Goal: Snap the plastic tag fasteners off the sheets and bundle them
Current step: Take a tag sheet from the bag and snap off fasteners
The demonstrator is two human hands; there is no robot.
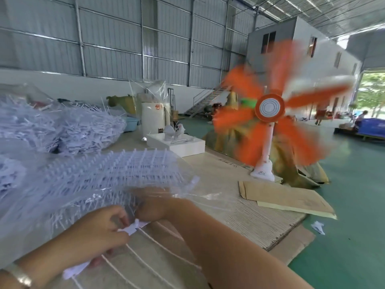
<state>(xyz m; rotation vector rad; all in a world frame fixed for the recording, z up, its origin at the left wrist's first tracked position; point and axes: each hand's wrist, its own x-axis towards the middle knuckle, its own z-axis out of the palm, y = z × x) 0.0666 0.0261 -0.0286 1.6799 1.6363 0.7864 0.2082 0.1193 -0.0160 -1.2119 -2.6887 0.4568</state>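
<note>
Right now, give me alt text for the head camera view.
Two hands, left hand and right hand, pinch a white plastic strip beside a fastener sheet on a workbench; an orange fan spins behind.

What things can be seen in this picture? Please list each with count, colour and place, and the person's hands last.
fastener sheets: a blurred stack, white, in clear plastic, left of centre
loose fasteners: big pile, white, far left
fastener bundle: one, white, between both hands
strings: several, white, on the table near the camera
table: one, pale wood grain, centre
fan: one, orange blades spinning, white stand, at the table's right edge
box: one, white, far middle of table
cardboard: flat pieces, tan, right edge
left hand: pinches the bundle
right hand: grips the bundle's other end
</note>
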